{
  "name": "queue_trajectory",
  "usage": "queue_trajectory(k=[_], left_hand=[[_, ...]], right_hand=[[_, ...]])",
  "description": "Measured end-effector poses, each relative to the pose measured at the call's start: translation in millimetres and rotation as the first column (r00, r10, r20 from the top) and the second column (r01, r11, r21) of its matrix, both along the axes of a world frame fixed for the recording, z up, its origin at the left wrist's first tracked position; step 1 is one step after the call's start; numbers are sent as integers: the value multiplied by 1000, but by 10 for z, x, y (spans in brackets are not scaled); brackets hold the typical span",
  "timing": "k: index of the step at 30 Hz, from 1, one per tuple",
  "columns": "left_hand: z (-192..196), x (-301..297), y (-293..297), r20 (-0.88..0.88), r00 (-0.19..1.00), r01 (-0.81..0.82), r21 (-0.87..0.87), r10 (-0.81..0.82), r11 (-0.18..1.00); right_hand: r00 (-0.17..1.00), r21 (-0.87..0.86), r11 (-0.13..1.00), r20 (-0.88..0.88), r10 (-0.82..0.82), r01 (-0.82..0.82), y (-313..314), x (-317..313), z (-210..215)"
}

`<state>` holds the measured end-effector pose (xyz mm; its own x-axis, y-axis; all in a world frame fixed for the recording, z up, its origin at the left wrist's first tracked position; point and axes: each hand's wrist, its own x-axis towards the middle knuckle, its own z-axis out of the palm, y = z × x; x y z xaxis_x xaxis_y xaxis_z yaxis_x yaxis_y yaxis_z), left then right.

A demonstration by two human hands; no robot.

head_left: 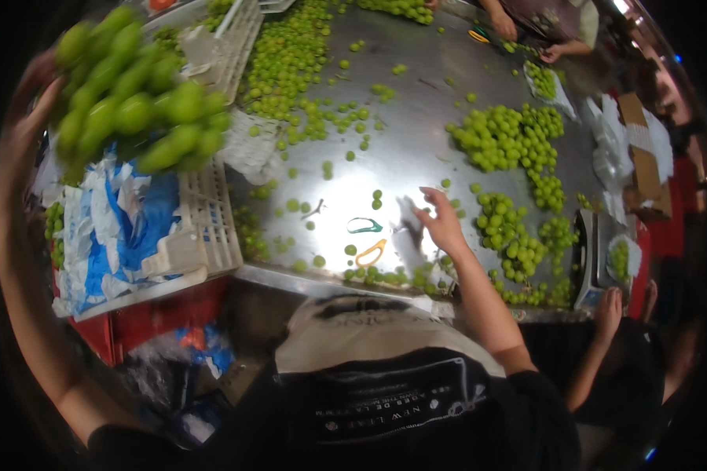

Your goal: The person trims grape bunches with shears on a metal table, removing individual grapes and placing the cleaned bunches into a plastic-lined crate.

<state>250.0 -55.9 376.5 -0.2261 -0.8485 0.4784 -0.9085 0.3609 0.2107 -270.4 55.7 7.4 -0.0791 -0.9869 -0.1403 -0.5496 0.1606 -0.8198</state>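
Note:
My left hand [38,98] is raised at the far left, its fingers closed at the edge of a large bunch of green grapes [133,110], which is blurred and hangs over a white crate [212,212]. My right hand [442,222] hovers above the metal table [401,169] with fingers apart and nothing in them. Left of it lies a pair of scissors [371,253] with one green and one orange handle loop; glare washes out the blades. Nearest to my right hand are loose grapes and several bunches of grapes [507,231] on its right.
Blue and white wrapping [137,228] fills the crate. Many loose grapes [291,51] cover the table's far left. A scale [593,259] stands at the right, with a co-worker's hand [609,306] beside it. Another person's hands [554,52] work at the far edge.

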Motion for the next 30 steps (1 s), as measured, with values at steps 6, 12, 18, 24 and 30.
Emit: queue_trajectory(k=[6, 12, 18, 24, 30], left_hand=[[-946, -2671, -636, 207, 907, 390, -87, -367, 917], [-2521, -3697, -936, 291, 777, 614, -160, -558, 773], [-3128, -3920, -172, 72, 723, 686, -194, -687, 702], [-3572, -3613, 309, -31, 781, 623, -44, -624, 781], [-3795, -3383, 661, -130, 736, 675, 58, -664, 736]], right_hand=[[963, -39, 969, 130, -236, 243, 16, -176, -188], [852, 26, 921, 372, -369, 388, 92, -193, -37], [743, 25, 861, 492, -454, 509, 65, -412, 136], [800, 237, 907, 428, -420, 349, -105, -215, 125], [826, 185, 922, 409, -387, 341, -187, -73, 8]])
